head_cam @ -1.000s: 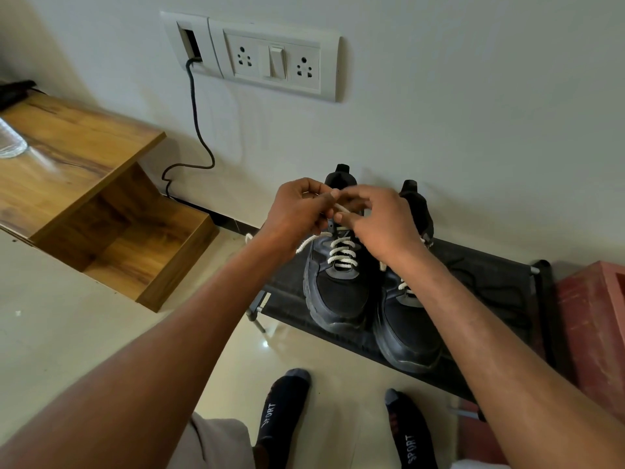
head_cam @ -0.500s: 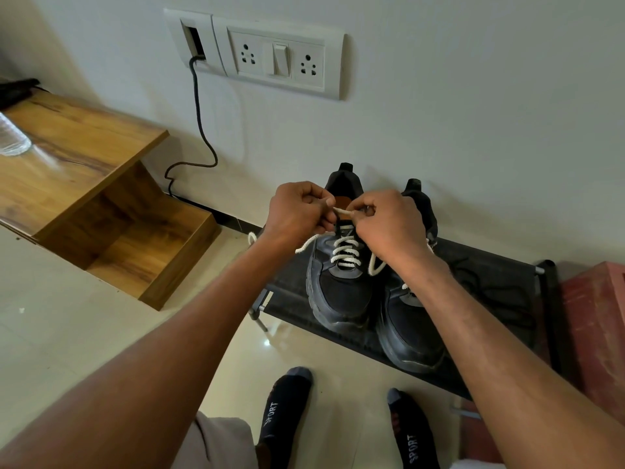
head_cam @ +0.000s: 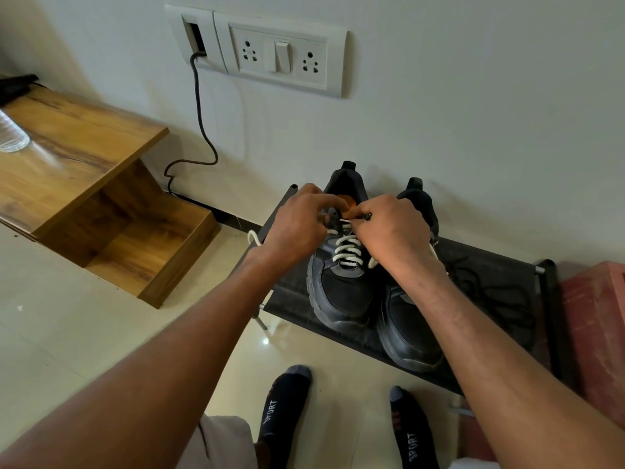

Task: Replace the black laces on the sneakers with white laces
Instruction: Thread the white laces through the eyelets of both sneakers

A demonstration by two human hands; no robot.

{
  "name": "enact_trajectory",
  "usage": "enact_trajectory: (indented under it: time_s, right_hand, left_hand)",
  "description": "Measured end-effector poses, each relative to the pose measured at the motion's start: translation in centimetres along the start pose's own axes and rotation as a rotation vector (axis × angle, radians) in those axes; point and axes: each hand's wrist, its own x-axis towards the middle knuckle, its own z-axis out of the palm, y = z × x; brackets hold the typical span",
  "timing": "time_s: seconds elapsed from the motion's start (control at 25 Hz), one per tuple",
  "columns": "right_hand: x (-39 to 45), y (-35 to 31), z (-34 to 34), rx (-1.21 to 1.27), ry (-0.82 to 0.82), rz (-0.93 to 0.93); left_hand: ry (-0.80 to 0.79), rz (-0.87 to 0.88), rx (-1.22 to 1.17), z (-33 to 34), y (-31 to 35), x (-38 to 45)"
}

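Observation:
Two black sneakers stand side by side on a low black rack [head_cam: 500, 299]. The left sneaker [head_cam: 341, 292] has a white lace [head_cam: 346, 250] crossed through its lower eyelets. My right hand [head_cam: 394, 231] pinches the white lace's tip at the top of the tongue. My left hand [head_cam: 299, 225] grips the collar and upper eyelet flap of that sneaker. A loose end of white lace [head_cam: 253, 236] hangs out past my left wrist. The right sneaker [head_cam: 411, 330] is partly hidden under my right forearm. Black laces [head_cam: 493, 292] lie loose on the rack to the right.
A wooden stepped shelf [head_cam: 84, 184] stands to the left, with a clear bottle at its edge. A black cable [head_cam: 203, 123] runs down from the wall socket panel [head_cam: 270, 52]. A red box [head_cam: 595, 326] sits right of the rack. My socked feet [head_cam: 287, 407] stand on the tiled floor.
Both hands have dropped lower onto the left sneaker's tongue. The lace that was stretched between them is now down to its tip at the top eyelets.

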Motion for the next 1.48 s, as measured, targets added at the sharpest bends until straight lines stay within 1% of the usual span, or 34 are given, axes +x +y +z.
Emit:
enact_trajectory:
  time_s: [0.08, 0.24, 0.48, 0.52, 0.68, 0.84, 0.96, 1.04, 1.12, 1.24, 1.32, 1.4, 1.48]
  right_hand:
    - [0.0, -0.1, 0.2, -0.022, -0.005, -0.001]
    - [-0.1, -0.5, 0.2, -0.048, -0.007, -0.006]
    - [-0.2, -0.8, 0.7, -0.128, 0.053, 0.021]
    - [-0.2, -0.8, 0.9, -0.108, 0.050, 0.025]
    - [0.1, -0.8, 1.8, 0.101, 0.010, 0.101]
    - [0.1, -1.0, 2.3, 0.131, 0.017, 0.144]
    - [0.3, -1.1, 2.6, 0.176, -0.027, 0.125]
    - [0.4, -1.1, 2.6, 0.198, -0.049, 0.105]
    - [0.4, -0.9, 2.8, 0.174, -0.051, 0.084]
    - [0.4, -0.9, 2.7, 0.134, -0.070, 0.083]
    - [0.6, -0.8, 2.6, 0.234, -0.123, 0.103]
    - [0.7, -0.7, 2.1, 0.368, -0.172, 0.166]
    - [0.7, -0.5, 1.7, 0.402, -0.212, 0.172]
  left_hand:
    - [-0.030, -0.009, -0.015, 0.1, -0.3, 0.2]
    - [-0.030, -0.048, -0.088, 0.0, -0.8, 0.1]
    - [-0.048, -0.062, -0.157, -0.4, -1.0, -0.1]
    - [-0.050, -0.062, -0.156, -0.4, -1.1, -0.1]
    - [-0.051, -0.058, -0.191, -0.4, -1.7, -0.2]
    - [-0.070, -0.049, -0.237, -0.7, -1.8, -0.2]
    - [-0.081, -0.046, -0.226, -0.8, -1.7, -0.2]
    - [-0.075, -0.068, -0.262, -0.7, -2.0, -0.2]
    - [-0.055, -0.112, -0.288, -0.5, -2.2, -0.1]
    - [0.012, -0.157, -0.255, 0.1, -2.1, -0.1]
    - [0.054, -0.195, -0.301, 0.7, -1.8, -0.2]
    - [0.075, -0.233, -0.372, 1.1, -1.5, -0.2]
    - [0.092, -0.258, -0.415, 1.2, -1.3, -0.1]
